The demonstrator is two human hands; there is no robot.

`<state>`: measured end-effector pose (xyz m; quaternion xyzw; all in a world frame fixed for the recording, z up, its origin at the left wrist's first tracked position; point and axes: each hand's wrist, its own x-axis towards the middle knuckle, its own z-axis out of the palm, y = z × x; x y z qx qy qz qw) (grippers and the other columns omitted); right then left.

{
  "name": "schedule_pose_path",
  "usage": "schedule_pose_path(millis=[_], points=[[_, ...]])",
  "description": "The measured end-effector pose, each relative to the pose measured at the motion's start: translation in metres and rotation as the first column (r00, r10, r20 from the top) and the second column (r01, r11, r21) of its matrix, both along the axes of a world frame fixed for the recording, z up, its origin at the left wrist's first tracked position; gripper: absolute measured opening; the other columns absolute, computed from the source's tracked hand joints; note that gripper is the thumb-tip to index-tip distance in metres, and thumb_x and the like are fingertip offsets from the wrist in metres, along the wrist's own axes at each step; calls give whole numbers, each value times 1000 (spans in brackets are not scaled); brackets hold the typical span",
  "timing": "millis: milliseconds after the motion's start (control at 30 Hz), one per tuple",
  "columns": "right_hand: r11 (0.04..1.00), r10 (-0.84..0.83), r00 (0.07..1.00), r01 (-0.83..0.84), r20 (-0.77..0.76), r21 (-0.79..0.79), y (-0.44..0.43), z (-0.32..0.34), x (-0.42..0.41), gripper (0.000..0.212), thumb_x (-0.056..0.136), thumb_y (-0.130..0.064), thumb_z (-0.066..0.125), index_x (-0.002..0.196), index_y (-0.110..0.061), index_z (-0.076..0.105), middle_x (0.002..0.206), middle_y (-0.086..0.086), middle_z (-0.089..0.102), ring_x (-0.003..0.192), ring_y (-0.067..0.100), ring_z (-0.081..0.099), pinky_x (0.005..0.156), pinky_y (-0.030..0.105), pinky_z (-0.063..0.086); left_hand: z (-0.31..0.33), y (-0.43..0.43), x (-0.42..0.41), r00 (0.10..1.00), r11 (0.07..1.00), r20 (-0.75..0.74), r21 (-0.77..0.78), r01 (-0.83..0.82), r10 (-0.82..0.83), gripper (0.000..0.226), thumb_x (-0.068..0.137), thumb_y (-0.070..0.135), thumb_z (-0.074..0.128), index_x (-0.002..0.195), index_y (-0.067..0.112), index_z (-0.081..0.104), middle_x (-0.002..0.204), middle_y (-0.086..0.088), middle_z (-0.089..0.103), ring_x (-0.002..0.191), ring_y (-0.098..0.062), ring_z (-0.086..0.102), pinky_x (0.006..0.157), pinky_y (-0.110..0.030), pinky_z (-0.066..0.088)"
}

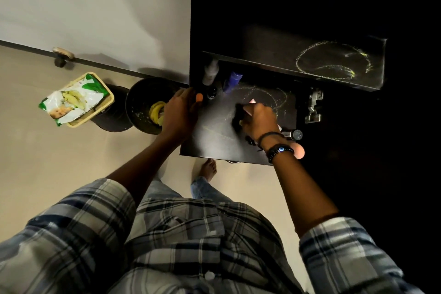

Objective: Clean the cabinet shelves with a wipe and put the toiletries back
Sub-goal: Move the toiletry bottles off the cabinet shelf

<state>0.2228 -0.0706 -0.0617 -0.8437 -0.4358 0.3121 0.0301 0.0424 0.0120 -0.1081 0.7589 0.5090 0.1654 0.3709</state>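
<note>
A dark cabinet stands open in front of me. My right hand [259, 122] is shut on a pale pink wipe [251, 104] and presses it on the lower shelf [214, 133], which shows chalky yellow streaks. At the shelf's left edge my left hand [179, 112] has an orange-tipped thing [199, 97] at its fingertips; I cannot tell whether it grips anything. A grey bottle [211, 71], a blue bottle [232, 81] and a small dark bottle [212, 93] stand at the shelf's back left. The upper shelf [269, 55] carries a yellow ring mark.
A dark tube with a silver cap [295, 134] and a pink round thing [299, 150] lie by my right wrist. A metal hinge [313, 107] sits on the right. On the floor to the left are a basket [108, 102] with a wipes pack [74, 100] and a black bin [140, 107].
</note>
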Motion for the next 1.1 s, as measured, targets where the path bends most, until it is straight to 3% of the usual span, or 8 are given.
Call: schedule_pose_path(millis=[133,200,300,400,667,833,1100], points=[[995,-21,998,27,64,-101,-42,5,17,47,77,-15,75,122,-10,61,118,18,64,110,35,59,93,37,47,-2,-18,-8,997,999,-61,5,-52,52,42,90,28,59,126,10,49,121,-14,50,95,-30,56,71,-43,50],[995,-3,995,13,98,-100,-58,3,20,48,77,-17,75,122,-12,61,119,16,64,110,33,59,93,35,47,-3,-30,-9,993,999,-112,-22,-42,39,43,88,25,62,124,6,48,120,-16,49,96,-32,53,66,-37,43],[994,-11,989,26,145,-103,-73,-6,19,45,76,-18,73,119,-13,62,116,15,65,107,34,59,89,35,48,-2,-47,-5,987,997,-160,-70,19,-30,44,86,19,64,123,4,48,115,-17,51,95,-34,52,64,-33,34],[990,-15,983,40,181,-138,-82,-19,19,46,74,-21,72,117,-13,60,115,15,65,106,33,59,88,34,48,-3,-58,1,976,987,-170,-108,121,-138,39,84,18,64,117,3,51,113,-19,52,93,-38,53,62,-35,34],[996,18,983,-3,181,-84,-85,-27,18,48,78,-8,69,125,-11,58,119,17,63,112,36,54,94,37,43,2,-71,23,944,944,-122,-172,283,-306,40,89,22,62,126,11,53,128,-11,51,97,-27,62,74,-26,38],[999,-16,983,24,183,-41,-92,-29,23,41,80,-1,64,120,-6,60,119,19,62,112,36,54,97,36,41,-4,-79,51,898,891,-47,-159,425,-437,43,85,23,66,125,10,56,124,-13,57,106,-30,61,90,-41,50],[997,-51,978,38,204,67,-96,-30,24,26,85,1,56,109,-4,65,111,17,66,106,34,58,91,33,43,-9,-96,96,854,853,-52,-103,511,-518,46,79,22,73,122,14,59,118,-8,60,102,-26,61,87,-41,52]])
